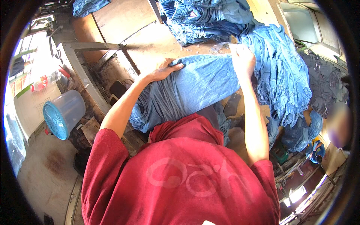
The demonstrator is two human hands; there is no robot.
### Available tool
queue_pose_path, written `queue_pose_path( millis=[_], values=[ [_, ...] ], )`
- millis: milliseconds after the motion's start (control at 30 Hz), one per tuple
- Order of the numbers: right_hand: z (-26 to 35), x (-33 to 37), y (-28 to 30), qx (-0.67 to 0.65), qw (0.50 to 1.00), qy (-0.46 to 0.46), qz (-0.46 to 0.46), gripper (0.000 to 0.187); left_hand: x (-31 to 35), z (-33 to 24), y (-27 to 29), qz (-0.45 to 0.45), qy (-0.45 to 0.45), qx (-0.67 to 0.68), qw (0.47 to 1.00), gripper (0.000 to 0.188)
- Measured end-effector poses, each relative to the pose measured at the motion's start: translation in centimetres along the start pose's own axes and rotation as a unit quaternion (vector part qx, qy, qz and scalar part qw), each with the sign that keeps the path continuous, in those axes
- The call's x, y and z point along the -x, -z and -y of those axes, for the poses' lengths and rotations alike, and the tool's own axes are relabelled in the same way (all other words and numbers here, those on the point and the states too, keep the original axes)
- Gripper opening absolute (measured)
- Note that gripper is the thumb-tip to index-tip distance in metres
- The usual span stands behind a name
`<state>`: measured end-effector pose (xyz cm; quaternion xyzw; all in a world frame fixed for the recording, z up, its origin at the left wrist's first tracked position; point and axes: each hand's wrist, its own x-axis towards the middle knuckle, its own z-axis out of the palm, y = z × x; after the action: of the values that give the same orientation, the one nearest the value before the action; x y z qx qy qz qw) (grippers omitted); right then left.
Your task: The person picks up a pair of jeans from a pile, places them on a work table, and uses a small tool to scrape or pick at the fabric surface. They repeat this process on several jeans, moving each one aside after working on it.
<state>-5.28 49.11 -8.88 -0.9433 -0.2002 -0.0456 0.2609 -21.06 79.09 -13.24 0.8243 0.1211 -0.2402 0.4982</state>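
Note:
A pair of blue jeans (206, 84) is stretched between my two hands, above the near edge of the work table. My left hand (165, 70) grips its upper edge, with the thumb on top and the fingers mostly hidden. To the left, the cloth below that hand bunches and hangs in creases. My right hand (243, 62) is closed on the far right corner, where a small pale patch shows at the fingertips. Between the hands the denim lies fairly smooth and flat. Beside my right hand, a heap of crumpled light-blue jeans (279, 75) drapes over the table's side.
A tall stack of folded jeans (206, 18) stands at the back of the wooden table (153, 41). Dark garments (322, 82) hang at the far right, near a blurred shape. On the left are a wooden frame (88, 84), a clear bucket with a blue lid (56, 120) and a plastic bottle (43, 82).

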Motion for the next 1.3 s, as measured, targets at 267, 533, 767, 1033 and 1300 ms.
queue_pose_path(
  millis=[267, 533, 767, 1033, 1300],
  values=[
    [-2.9, 5.9, 4.1, -0.066, 0.974, -0.214, 0.039, 0.060, -1.2, 1.0, 2.2, 0.177, 0.041, -0.043, 0.982, 0.081],
    [-0.1, 12.1, 2.4, 0.049, 0.962, -0.270, 0.000, 0.025, -0.6, 0.8, 1.0, 0.080, 0.028, -0.035, 0.996, 0.060],
    [-1.2, 9.0, 2.9, 0.061, 0.983, -0.171, 0.003, 0.020, -0.7, -0.4, 1.1, 0.065, 0.008, -0.028, 0.997, 0.060],
    [13.0, 12.2, 0.6, -0.115, 0.987, 0.001, 0.111, 0.021, -0.7, 0.0, 0.3, -0.009, -0.036, -0.070, 0.997, 0.057],
    [15.5, 12.2, -2.0, 0.002, 0.995, 0.074, 0.062, 0.021, -0.6, 0.6, -0.2, -0.029, -0.058, -0.042, 0.997, 0.050]
  ],
)
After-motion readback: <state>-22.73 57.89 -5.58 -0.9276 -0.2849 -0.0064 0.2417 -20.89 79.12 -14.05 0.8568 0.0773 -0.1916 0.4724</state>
